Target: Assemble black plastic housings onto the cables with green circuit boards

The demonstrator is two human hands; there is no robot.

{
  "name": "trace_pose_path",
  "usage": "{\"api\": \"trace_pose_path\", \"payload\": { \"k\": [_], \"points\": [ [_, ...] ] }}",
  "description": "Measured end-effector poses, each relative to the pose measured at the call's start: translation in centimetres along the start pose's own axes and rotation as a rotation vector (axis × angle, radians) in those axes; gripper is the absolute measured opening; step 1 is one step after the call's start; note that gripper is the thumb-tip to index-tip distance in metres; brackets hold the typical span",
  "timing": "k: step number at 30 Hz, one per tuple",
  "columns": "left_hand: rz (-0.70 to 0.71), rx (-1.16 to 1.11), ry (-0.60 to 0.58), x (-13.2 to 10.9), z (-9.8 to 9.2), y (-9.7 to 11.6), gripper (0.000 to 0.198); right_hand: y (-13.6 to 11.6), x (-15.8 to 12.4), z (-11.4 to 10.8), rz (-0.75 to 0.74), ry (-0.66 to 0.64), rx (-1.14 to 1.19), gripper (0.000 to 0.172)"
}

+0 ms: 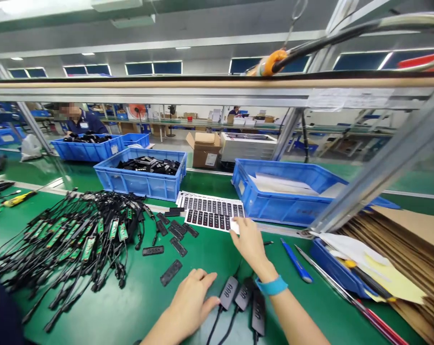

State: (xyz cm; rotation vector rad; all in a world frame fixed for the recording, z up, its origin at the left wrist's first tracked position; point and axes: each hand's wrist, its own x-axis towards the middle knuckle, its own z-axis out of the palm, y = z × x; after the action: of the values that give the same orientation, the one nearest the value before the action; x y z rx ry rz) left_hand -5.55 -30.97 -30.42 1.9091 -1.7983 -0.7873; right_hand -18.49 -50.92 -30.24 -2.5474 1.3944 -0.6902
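My right hand point(249, 244), with a blue wristband, reaches forward and pinches the near right corner of a white sheet of black labels point(211, 213) lying on the green table. My left hand point(191, 297) rests flat on the table, fingers spread, beside three black inline modules on cables point(243, 297). Loose black cover plates point(170, 273) lie scattered just left of the hands. Farther left is a large pile of black cables with green circuit boards point(76, 235).
Blue bins stand behind: one with black parts point(143, 179), one with white sheets point(292, 191). A blue pen point(296, 261) lies to the right, near a small blue tray point(332, 266) and stacked cardboard point(400, 254). A person sits at the far left, behind another blue bin point(87, 148).
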Motion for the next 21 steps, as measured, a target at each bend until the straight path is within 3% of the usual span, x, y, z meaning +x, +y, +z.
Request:
{"api": "trace_pose_path", "payload": {
  "k": [3, 6, 9, 12, 16, 19, 21],
  "points": [
    [-0.075, 0.065, 0.109, -0.4, -2.7, -2.0, 0.045, -4.3, 1.3, 3.0, -0.238, -0.194, 0.036, 0.014],
    [-0.251, 0.255, 0.290, -0.8, -6.1, -5.0, 0.035, -7.7, 2.4, 5.6, -0.349, -0.292, 0.051, 0.021],
    [-0.522, 0.520, 0.527, -1.3, -9.4, -8.3, 0.026, -9.1, 3.1, 7.0, -0.379, -0.347, 0.048, 0.028],
    [-0.707, 0.610, 0.657, -1.8, -11.5, -11.4, 0.032, -8.9, 3.1, 7.1, -0.346, -0.370, 0.061, 0.031],
    [-0.745, 0.525, 0.677, -2.1, -12.5, -14.0, 0.038, -7.8, 2.0, 6.0, -0.258, -0.348, 0.151, 0.053],
    [-0.706, 0.431, 0.769, -2.1, -12.7, -14.5, 0.044, -7.6, 0.2, 4.1, -0.085, -0.419, 0.578, 0.064],
    [-0.590, 0.121, 0.924, -2.1, -12.5, -13.8, 0.051, -7.8, -1.2, 2.5, 0.074, -0.477, 0.974, 0.066]
  ]
}}
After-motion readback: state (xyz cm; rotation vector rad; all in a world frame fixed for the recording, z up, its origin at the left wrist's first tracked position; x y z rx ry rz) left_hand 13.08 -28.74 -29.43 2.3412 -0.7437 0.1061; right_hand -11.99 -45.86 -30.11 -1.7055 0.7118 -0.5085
